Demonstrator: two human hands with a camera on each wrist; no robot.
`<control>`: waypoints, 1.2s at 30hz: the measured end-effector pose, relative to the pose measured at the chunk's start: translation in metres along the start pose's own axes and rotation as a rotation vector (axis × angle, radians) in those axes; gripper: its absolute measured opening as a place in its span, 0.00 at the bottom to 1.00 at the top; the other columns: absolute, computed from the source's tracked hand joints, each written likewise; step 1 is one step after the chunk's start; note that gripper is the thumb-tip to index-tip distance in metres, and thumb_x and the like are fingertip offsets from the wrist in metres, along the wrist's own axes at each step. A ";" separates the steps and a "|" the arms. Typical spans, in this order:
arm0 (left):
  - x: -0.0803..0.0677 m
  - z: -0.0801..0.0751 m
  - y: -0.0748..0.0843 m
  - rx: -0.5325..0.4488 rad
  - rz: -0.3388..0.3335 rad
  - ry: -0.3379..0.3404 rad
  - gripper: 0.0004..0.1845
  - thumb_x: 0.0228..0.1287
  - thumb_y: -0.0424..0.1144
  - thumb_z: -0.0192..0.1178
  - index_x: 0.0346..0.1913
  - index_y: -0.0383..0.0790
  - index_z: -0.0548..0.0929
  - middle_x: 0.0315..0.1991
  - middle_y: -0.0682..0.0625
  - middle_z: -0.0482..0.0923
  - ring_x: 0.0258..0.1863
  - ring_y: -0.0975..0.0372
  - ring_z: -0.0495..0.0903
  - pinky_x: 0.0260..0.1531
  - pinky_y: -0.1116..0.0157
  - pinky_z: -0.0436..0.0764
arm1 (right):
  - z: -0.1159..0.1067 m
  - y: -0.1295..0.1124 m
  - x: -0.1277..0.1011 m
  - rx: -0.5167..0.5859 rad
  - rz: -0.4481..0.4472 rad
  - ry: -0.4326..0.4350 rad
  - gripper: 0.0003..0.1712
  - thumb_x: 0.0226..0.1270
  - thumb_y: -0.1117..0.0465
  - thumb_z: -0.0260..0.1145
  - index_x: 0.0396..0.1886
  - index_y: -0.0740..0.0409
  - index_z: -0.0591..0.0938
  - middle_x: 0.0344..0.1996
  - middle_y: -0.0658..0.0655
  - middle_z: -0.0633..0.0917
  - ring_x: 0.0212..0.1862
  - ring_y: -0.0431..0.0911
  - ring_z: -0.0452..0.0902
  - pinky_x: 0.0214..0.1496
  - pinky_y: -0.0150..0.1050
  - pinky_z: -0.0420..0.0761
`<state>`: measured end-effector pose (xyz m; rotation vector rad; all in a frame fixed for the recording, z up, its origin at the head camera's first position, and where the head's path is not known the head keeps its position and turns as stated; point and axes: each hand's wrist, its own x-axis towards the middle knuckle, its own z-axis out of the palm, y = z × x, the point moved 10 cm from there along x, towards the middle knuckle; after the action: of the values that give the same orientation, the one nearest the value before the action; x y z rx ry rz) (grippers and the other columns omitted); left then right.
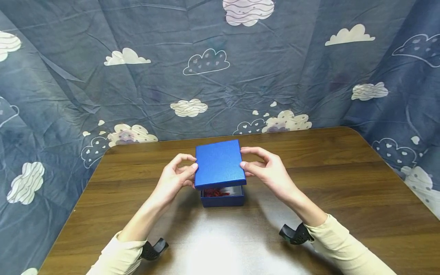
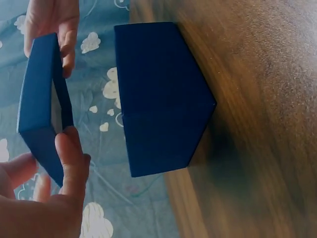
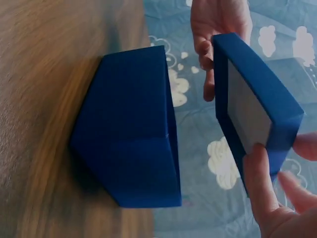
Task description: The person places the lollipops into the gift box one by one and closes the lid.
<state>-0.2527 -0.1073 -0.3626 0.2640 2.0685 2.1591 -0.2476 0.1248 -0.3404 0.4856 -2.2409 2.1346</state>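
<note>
A blue box lid (image 1: 220, 162) is held level above a blue box (image 1: 223, 201) that stands on the table. My left hand (image 1: 174, 176) grips the lid's left edge between thumb and fingers. On the opposite edge, my right hand (image 1: 269, 168) pinches it the same way. Both wrist views show a gap between the lid (image 2: 40, 89) and the box (image 3: 129, 124). The pale inside of the lid shows in the right wrist view. Through the gap in the head view, something red and stringy (image 1: 214, 192) lies in the box beside a whitish patch; its kind is unclear.
The brown wooden table (image 1: 326, 183) extends around the box on all sides. Behind it hangs a blue-grey cloth (image 1: 165, 88) with cloud prints. Black wrist straps with camera mounts (image 1: 296, 233) sit on both forearms, close over the tabletop.
</note>
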 end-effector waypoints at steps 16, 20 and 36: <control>0.007 -0.003 -0.036 0.125 -0.071 0.140 0.22 0.66 0.31 0.61 0.63 0.31 0.76 0.50 0.38 0.80 0.36 0.61 0.80 0.30 0.63 0.79 | 0.007 0.042 -0.004 -0.067 0.088 -0.072 0.29 0.68 0.68 0.64 0.67 0.69 0.69 0.64 0.69 0.72 0.48 0.53 0.82 0.49 0.49 0.81; 0.007 -0.002 -0.035 0.140 -0.060 0.155 0.21 0.66 0.31 0.62 0.62 0.31 0.77 0.50 0.37 0.80 0.35 0.61 0.81 0.29 0.64 0.79 | 0.007 0.045 -0.007 -0.092 0.092 -0.058 0.29 0.67 0.68 0.64 0.67 0.69 0.69 0.57 0.70 0.78 0.45 0.51 0.83 0.50 0.54 0.79; -0.002 -0.004 -0.051 0.184 -0.093 0.176 0.20 0.64 0.30 0.63 0.59 0.28 0.79 0.47 0.38 0.82 0.31 0.61 0.82 0.30 0.63 0.82 | 0.011 0.060 -0.014 -0.071 0.139 -0.066 0.29 0.66 0.69 0.64 0.66 0.70 0.69 0.57 0.72 0.77 0.45 0.50 0.83 0.47 0.47 0.82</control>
<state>-0.2527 -0.1089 -0.4139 -0.0048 2.3280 2.0061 -0.2456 0.1184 -0.4031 0.4158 -2.4454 2.1214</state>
